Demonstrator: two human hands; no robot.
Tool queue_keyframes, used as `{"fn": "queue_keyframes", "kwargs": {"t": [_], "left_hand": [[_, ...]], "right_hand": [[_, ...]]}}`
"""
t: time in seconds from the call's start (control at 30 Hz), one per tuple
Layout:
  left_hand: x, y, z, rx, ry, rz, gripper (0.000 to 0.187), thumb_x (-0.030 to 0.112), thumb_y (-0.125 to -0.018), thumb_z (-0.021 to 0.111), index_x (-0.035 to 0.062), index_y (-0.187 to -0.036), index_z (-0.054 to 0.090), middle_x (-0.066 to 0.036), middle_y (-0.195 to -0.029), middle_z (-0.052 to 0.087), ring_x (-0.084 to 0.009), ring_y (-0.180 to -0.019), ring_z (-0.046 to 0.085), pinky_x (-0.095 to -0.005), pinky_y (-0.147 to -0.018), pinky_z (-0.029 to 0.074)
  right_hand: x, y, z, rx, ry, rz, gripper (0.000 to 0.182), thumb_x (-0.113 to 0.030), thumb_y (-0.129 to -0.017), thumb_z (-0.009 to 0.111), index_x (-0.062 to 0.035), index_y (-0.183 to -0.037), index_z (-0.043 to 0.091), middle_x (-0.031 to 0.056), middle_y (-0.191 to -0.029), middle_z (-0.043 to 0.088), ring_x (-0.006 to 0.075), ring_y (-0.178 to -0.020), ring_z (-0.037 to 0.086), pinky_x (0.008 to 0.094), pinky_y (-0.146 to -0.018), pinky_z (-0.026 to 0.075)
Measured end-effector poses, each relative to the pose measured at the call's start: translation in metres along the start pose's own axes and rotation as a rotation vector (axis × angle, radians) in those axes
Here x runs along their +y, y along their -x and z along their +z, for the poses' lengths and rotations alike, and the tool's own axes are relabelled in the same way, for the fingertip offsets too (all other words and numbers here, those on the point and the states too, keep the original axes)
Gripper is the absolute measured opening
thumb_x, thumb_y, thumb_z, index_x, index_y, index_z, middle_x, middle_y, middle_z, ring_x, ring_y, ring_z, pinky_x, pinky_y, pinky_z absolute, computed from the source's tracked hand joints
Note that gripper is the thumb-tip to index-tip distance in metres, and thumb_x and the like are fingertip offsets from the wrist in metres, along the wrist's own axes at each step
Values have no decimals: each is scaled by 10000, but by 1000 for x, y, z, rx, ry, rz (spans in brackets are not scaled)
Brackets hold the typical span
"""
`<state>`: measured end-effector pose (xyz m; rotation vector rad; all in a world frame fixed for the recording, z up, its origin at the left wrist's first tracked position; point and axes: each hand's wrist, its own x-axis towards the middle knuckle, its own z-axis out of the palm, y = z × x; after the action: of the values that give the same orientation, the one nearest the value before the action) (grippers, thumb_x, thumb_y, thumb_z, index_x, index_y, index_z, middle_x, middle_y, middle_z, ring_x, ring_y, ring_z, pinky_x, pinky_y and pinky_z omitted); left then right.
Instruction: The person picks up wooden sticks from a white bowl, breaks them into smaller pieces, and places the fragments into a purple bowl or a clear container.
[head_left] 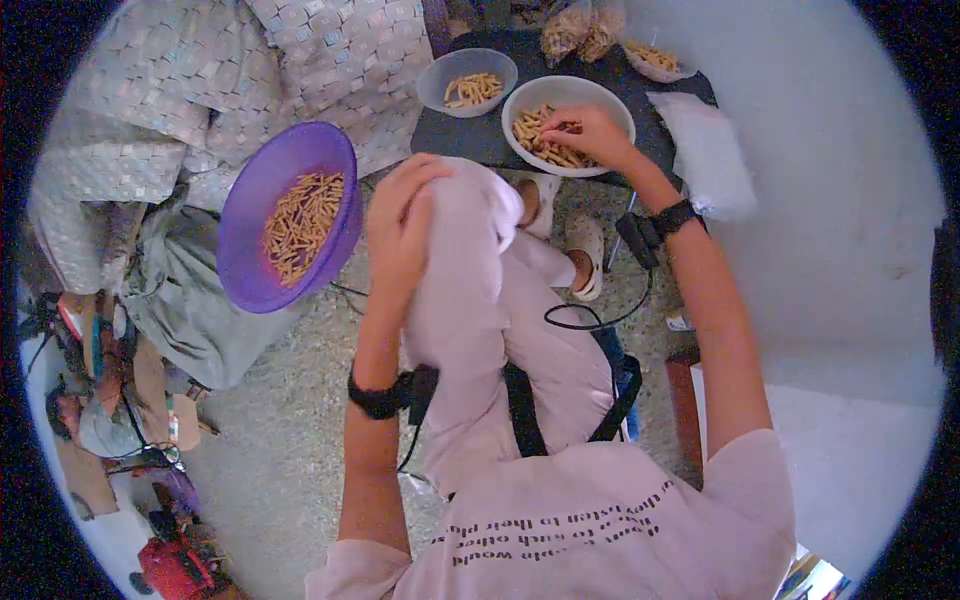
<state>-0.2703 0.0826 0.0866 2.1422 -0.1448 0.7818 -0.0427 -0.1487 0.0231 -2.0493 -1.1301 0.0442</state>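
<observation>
My right hand (592,136) dips into a white bowl (622,97) of short tan sticks (533,120) that look like a fried snack. Its thumb and fingers are pinched together at the sticks; what they hold is too small to make out. Across my raised knee lies my left hand (400,215), fingers stretched out over the light trousers and holding nothing. A translucent bowl (430,90) with fewer sticks stands beside the white one. To the left, a purple basin (240,230) holds many similar sticks.
The bowls stand on a black table (440,140), along with filled clear bags (567,30) and a small bowl of sticks (655,62). A white plastic package (705,150) hangs at its right edge. Patterned cushions (150,90) fill the upper left; another person (105,425) is at lower left.
</observation>
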Motion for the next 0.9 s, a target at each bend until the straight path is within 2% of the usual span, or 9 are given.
{"fn": "queue_keyframes", "kwargs": {"t": [0.13, 0.3, 0.4, 0.5, 0.67, 0.77, 0.87, 0.9], "left_hand": [[5, -13, 49, -47, -41, 52, 172, 81, -792, 516, 56, -905, 642, -117, -1017, 623, -292, -987, 563, -367, -890, 411], [7, -20, 61, -60, -14, 80, 153, 84, -791, 530, 62, -890, 644, -104, -994, 627, -289, -962, 570, -366, -871, 420], [-1, -17, 64, -62, 73, 71, 147, 89, -793, 536, 64, -888, 645, -102, -999, 625, -283, -959, 571, -362, -868, 420], [1, -17, 65, -71, 76, 91, 142, 91, -794, 539, 63, -883, 646, -103, -999, 624, -285, -959, 571, -359, -876, 413], [23, -16, 49, -93, 47, 101, 152, 92, -810, 528, 65, -905, 644, -97, -1030, 621, -267, -985, 568, -348, -901, 399], [12, -32, 28, -391, 443, -181, 226, 89, -826, 516, 77, -1032, 608, -98, -1066, 611, -234, -1011, 560, -331, -902, 401], [-17, -69, 37, -347, 326, -248, 343, 81, -841, 500, 97, -1183, 526, -97, -1087, 602, -196, -1032, 544, -318, -885, 416], [-47, -85, 48, -310, 110, 35, 418, 79, -851, 492, 113, -1266, 458, -120, -1087, 600, -203, -1000, 555, -322, -852, 439]], "right_hand": [[4, -3, 2, 165, -175, 85, 206, -186, -853, 603, -29, -980, 647, 40, -918, 655, 113, -830, 588, 254, -773, 468], [19, -9, -6, 410, -222, 161, 224, -194, -878, 582, -29, -1025, 618, 39, -919, 645, 106, -841, 592, 248, -764, 467], [17, -10, -2, 467, -335, 184, 222, -191, -883, 576, -14, -1015, 596, 39, -909, 640, 111, -834, 601, 248, -753, 471], [21, -11, -2, 520, -377, 177, 236, -240, -881, 574, -37, -994, 619, 69, -902, 668, 153, -826, 634, 278, -749, 496], [26, -9, -4, 530, -406, 198, 227, -202, -884, 571, -6, -996, 593, 56, -889, 646, 124, -789, 617, 245, -714, 476], [18, -7, -8, 528, -350, 243, 210, -185, -885, 573, 5, -974, 591, 40, -848, 634, 104, -750, 596, 226, -691, 462], [29, -9, -4, 551, -325, 210, 178, -176, -878, 581, -5, -924, 598, 28, -790, 626, 88, -707, 573, 220, -669, 454], [36, -10, -1, 559, -324, 188, 168, -172, -875, 584, -8, -906, 600, 24, -769, 623, 83, -693, 564, 218, -661, 452]]}}
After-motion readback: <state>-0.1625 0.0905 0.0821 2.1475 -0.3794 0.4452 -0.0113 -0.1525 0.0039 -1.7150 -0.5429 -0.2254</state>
